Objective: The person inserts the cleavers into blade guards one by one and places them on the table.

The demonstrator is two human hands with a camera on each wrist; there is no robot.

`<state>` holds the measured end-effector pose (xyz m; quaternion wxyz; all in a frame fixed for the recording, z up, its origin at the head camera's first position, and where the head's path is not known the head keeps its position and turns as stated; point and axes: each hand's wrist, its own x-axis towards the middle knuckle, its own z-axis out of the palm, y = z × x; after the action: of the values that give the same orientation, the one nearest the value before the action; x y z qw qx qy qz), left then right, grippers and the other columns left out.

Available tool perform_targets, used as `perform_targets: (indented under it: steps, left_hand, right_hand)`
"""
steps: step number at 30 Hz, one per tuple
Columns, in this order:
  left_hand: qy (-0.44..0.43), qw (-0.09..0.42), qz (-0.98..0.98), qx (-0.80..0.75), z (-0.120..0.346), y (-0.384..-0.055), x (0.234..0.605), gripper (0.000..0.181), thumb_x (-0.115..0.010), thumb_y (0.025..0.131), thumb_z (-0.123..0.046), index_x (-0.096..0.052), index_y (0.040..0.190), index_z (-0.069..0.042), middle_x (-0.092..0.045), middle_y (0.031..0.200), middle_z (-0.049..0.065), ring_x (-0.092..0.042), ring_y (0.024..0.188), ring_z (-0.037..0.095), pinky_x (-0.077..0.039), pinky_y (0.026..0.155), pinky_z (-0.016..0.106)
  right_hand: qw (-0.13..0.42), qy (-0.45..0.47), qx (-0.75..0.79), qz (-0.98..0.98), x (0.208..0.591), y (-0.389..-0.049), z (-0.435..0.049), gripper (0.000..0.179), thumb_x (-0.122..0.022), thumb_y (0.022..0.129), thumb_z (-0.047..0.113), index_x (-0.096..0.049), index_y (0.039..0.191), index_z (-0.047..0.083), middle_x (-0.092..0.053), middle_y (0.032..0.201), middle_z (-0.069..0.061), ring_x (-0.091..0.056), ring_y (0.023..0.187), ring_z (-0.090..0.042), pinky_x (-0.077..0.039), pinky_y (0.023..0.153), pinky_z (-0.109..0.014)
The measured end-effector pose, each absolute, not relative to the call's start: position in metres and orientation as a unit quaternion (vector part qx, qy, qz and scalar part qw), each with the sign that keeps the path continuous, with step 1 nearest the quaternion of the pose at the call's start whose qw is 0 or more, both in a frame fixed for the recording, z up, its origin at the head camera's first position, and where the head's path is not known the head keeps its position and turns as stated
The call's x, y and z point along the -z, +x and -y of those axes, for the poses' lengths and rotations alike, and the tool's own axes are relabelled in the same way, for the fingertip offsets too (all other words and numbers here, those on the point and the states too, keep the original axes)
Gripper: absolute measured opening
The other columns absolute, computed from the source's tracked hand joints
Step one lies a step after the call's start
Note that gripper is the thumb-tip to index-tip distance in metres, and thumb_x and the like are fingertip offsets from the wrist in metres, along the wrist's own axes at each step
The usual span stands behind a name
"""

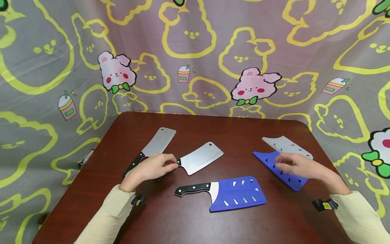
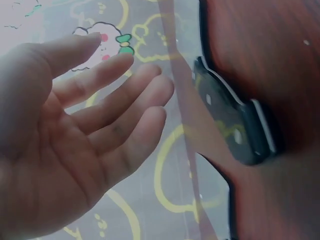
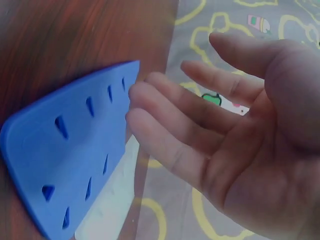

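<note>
My left hand point(image 1: 153, 166) hovers over the handle end of a bare cleaver point(image 1: 202, 157), hiding most of that handle. The left wrist view shows its fingers loosely bent and apart from a black riveted handle point(image 2: 227, 117). Another bare cleaver point(image 1: 159, 140) lies farther left, partly behind the hand. Above a blue slotted blade cover point(image 1: 264, 160) hangs my right hand point(image 1: 300, 165), its fingers relaxed and holding nothing. That blue cover point(image 3: 90, 130) lies beside the fingertips in the right wrist view. Just behind it lies a white slotted blade cover point(image 1: 289, 144).
Nearer the front, a third cleaver with a black handle point(image 1: 193, 188) has its blade inside a blue cover point(image 1: 240, 193). All lie on a dark red-brown table point(image 1: 170, 227). A patterned cloth point(image 1: 201, 44) hangs around the back and sides.
</note>
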<state>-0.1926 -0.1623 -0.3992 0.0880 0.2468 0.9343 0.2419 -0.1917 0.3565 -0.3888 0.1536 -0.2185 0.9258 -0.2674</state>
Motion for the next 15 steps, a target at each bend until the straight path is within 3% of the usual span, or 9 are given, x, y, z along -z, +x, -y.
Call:
perform_targets:
  steps: [6,9,15]
  left_hand:
    - [0.229,0.071,-0.940,-0.242,0.169,-0.199,0.410,0.017,-0.066,0.095,-0.025,-0.067,0.108,-0.014,-0.069,0.100,0.000,-0.063,0.088,0.012,-0.051,0.076,0.032]
    - [0.232,0.064,-0.943,-0.230,0.171,-0.203,0.415,0.021,-0.066,0.094,-0.025,-0.065,0.110,-0.011,-0.068,0.102,0.004,-0.064,0.092,0.017,-0.052,0.079,0.035]
    - [0.222,0.061,-0.952,-0.201,0.171,-0.210,0.422,0.027,-0.067,0.093,-0.026,-0.062,0.114,-0.010,-0.064,0.107,0.009,-0.062,0.096,0.022,-0.051,0.082,0.040]
  right_hand:
    - [0.120,-0.200,0.209,-0.950,0.394,-0.193,-0.362,0.029,-0.060,0.098,0.028,-0.060,0.117,0.005,-0.069,0.102,-0.004,-0.064,0.088,-0.014,-0.051,0.069,-0.030]
    - [0.112,-0.191,0.191,-0.956,0.399,-0.196,-0.364,0.030,-0.063,0.096,0.027,-0.060,0.116,0.004,-0.068,0.101,-0.003,-0.063,0.090,-0.015,-0.051,0.071,-0.032]
    - [0.094,-0.186,0.167,-0.964,0.409,-0.201,-0.373,0.040,-0.070,0.090,0.027,-0.058,0.117,0.001,-0.066,0.106,-0.017,-0.063,0.096,-0.033,-0.053,0.076,-0.049]
